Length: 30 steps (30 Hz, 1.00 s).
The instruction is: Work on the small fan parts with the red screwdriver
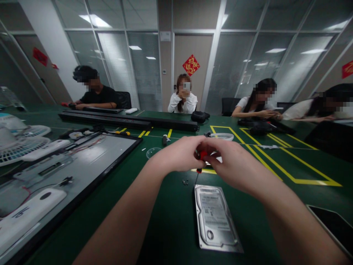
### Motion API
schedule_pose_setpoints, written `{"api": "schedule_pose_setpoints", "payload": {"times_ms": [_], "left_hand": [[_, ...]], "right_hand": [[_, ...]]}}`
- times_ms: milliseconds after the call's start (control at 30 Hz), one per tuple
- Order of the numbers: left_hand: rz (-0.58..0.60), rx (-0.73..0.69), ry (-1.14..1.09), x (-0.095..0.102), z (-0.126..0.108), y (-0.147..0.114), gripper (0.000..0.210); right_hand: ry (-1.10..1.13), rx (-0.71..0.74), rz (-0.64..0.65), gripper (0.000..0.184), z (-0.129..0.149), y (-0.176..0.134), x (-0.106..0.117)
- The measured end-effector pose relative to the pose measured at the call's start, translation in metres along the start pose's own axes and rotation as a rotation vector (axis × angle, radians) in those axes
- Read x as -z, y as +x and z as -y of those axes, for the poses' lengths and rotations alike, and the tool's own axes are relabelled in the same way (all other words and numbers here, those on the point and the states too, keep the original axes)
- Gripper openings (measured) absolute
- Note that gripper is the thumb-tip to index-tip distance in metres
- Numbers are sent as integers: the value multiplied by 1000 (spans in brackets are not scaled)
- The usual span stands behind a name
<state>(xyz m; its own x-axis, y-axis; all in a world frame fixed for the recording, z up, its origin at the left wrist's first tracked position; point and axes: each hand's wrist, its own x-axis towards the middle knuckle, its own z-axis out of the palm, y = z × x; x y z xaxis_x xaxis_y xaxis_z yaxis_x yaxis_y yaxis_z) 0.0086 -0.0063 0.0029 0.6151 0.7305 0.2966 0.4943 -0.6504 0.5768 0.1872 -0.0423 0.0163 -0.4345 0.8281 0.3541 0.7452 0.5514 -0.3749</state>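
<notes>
Both hands meet above the far end of a silver hard drive lying flat on the green table. Between them stands a screwdriver with a red and black handle, its thin shaft reaching down to the drive's far left corner. My left hand is closed around the handle from the left. From the right, my right hand curls its thumb and fingers onto the same handle. Several small screws lie just left of the shaft. The fingers hide most of the handle, and whether the tip sits in a screw I cannot tell.
A large flat panel with a black frame lies at left, beside white fan parts. Long black bars cross the table farther back. A phone rests at right. Several people sit across the table.
</notes>
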Motion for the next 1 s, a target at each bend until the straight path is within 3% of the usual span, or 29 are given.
{"api": "schedule_pose_setpoints", "payload": {"times_ms": [167,433,667,867,1000], "left_hand": [[-2,17,25,0,1,0,38],[1,14,79,2,0,-1,36],[22,5,12,0,1,1,44],[14,24,22,0,2,0,45],[9,16,30,0,2,1,40]], "right_hand": [[-87,-25,-34,4,1,0,1],[-78,-32,2,26,0,0,5],[-66,-49,-27,6,0,0,3],[-34,-25,-14,26,-3,0,2],[-41,-36,-23,13,-3,-2,3]]}}
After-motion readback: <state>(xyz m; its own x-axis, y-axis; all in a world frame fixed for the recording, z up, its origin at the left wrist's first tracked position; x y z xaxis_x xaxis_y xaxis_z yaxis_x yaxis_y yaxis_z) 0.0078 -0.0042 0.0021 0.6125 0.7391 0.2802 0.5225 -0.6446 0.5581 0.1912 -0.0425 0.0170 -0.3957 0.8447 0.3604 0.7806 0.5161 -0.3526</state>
